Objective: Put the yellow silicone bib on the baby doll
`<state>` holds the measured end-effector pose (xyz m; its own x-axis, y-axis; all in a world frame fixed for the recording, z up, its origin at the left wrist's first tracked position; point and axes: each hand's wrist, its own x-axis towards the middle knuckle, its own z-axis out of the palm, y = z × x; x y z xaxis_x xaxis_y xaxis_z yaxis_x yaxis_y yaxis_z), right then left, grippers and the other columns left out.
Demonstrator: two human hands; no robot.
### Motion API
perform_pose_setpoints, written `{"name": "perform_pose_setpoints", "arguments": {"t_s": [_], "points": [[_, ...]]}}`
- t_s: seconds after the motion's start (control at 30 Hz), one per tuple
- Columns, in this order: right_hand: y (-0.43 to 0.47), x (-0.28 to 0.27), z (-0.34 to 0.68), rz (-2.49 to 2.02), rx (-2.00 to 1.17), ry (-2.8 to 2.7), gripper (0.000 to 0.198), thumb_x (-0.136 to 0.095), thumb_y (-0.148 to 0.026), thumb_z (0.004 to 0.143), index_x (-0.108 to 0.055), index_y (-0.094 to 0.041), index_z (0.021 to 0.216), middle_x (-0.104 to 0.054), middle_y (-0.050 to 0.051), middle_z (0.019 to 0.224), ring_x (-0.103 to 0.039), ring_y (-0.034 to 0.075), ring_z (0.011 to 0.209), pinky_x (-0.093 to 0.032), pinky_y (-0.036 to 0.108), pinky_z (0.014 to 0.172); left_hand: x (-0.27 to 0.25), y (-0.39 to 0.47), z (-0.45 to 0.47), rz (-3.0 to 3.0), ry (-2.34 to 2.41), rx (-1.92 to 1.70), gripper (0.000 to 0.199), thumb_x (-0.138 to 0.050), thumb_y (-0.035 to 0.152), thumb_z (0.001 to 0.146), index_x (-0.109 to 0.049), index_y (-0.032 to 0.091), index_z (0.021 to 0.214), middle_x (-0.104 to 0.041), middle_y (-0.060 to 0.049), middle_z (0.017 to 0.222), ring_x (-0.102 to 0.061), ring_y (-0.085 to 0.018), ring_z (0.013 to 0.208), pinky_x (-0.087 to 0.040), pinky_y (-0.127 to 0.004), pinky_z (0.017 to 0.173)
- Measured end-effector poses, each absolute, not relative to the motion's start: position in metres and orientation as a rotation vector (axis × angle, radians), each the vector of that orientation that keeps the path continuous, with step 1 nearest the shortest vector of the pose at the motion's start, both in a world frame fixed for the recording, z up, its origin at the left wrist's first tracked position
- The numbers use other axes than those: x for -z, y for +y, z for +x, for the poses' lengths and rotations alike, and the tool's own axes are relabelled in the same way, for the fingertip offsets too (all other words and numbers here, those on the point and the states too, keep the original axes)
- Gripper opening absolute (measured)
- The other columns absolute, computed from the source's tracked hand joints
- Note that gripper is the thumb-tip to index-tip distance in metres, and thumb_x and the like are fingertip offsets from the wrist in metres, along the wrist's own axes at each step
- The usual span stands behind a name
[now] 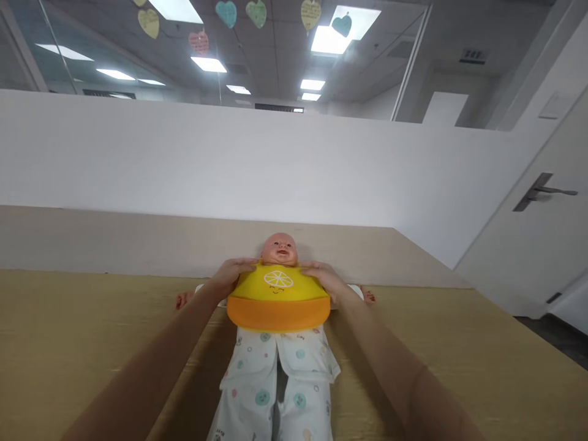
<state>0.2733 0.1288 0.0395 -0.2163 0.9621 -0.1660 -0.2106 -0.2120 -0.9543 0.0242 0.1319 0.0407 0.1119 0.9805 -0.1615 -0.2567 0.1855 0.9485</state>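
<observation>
A baby doll (279, 248) lies on its back with its head at the far end and its arms stretched out sideways. Over its chest is a yellow bib (294, 285) with a white lemon-slice print, a smiling face and an orange catch pocket (278, 313). My left hand (231, 274) touches the bib's upper left edge near the doll's neck, fingers stretched out. On the opposite side my right hand (323, 277) rests its outstretched fingers on the upper right edge. Both thumbs are hard to make out. White patterned clothes (261, 367) cover the doll's legs.
The doll lies on a wood-toned table (92, 343). Beyond it a pale panel (114, 242) meets a white wall (206, 165) with glass above. Heart-shaped notes (226, 13) are on the glass. A door with a metal handle (542, 191) is at right.
</observation>
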Motion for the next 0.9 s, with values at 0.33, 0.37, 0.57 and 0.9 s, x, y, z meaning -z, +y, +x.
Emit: {"name": "perform_pose_setpoints", "arguments": {"t_s": [0.33, 0.37, 0.57, 0.9], "points": [[0.145, -0.028, 0.268, -1.230, -1.382, -1.090, 0.026, -0.061, -0.016, 0.060, -0.062, -0.015, 0.087, -0.068, 0.004, 0.072, -0.063, 0.015, 0.062, -0.050, 0.026, 0.058, -0.029, 0.137, 0.027, 0.999, 1.204, -1.140, 0.020, -0.071, 0.025, 0.057, -0.068, 0.014, 0.073, -0.071, -0.006, 0.067, -0.065, -0.018, 0.062, -0.053, -0.030, 0.060], [0.146, -0.026, 0.268, -1.237, -1.356, -1.100, 0.028, -0.061, -0.018, 0.062, -0.062, -0.014, 0.089, -0.068, 0.004, 0.073, -0.063, 0.015, 0.064, -0.050, 0.026, 0.059, -0.027, 0.137, 0.025, 1.062, 1.247, -1.155, 0.020, -0.069, 0.026, 0.059, -0.069, 0.014, 0.074, -0.071, -0.006, 0.069, -0.065, -0.018, 0.063, -0.053, -0.029, 0.060], [0.132, -0.017, 0.297, -1.319, -0.864, -1.386, 0.046, -0.047, -0.029, 0.077, -0.050, -0.017, 0.121, -0.068, 0.005, 0.090, -0.063, 0.015, 0.073, -0.050, 0.028, 0.067, -0.020, 0.128, -0.007, 1.702, 1.647, -1.258, 0.036, -0.046, 0.025, 0.073, -0.064, 0.017, 0.103, -0.071, -0.005, 0.085, -0.066, -0.017, 0.075, -0.052, -0.030, 0.075], [0.078, 0.001, 0.359, -1.470, 0.363, -2.320, 0.047, -0.038, -0.046, 0.088, -0.050, -0.025, 0.128, -0.053, 0.009, 0.130, -0.039, 0.032, 0.124, -0.029, 0.055, 0.099, 0.002, 0.073, -0.049, 2.660, 1.803, -1.014, 0.036, -0.036, 0.019, 0.080, -0.065, 0.015, 0.101, -0.068, -0.012, 0.104, -0.060, -0.025, 0.101, -0.049, -0.040, 0.085]]}}
